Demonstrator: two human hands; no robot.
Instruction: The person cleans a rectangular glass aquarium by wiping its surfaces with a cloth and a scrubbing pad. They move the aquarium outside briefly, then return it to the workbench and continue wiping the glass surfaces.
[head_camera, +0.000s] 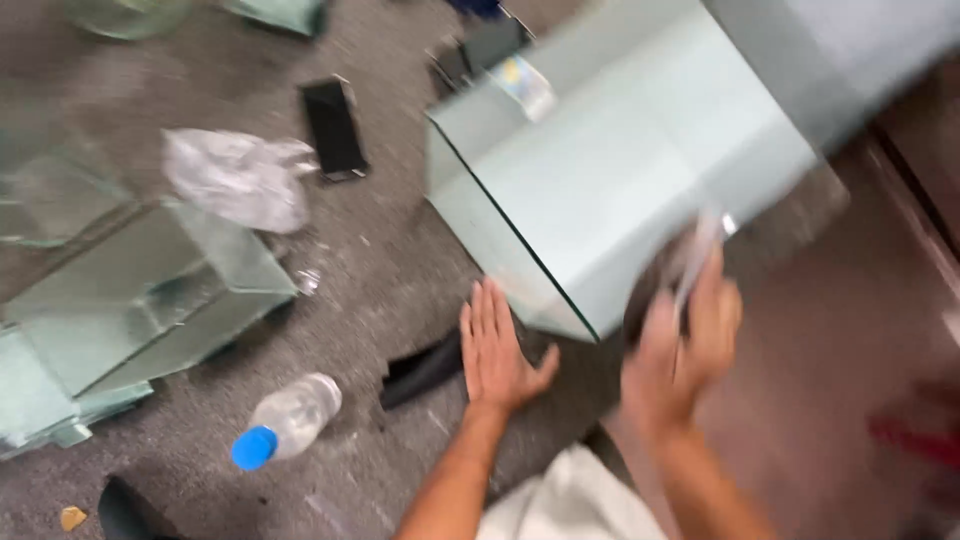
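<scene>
My left hand (495, 350) lies flat and open on the grey speckled floor (400, 250), fingers pressed against the lower edge of the large clear glass tank (610, 170) tipped on its side. My right hand (685, 345) is clenched around a thin pale tool (700, 255), too blurred to name, held at the tank's near corner. Close by lie a black strip (425, 370), a blue-capped plastic bottle (288, 418), a black phone (334, 128), a crumpled plastic bag (240, 178) and a smaller glass tank (150, 290).
</scene>
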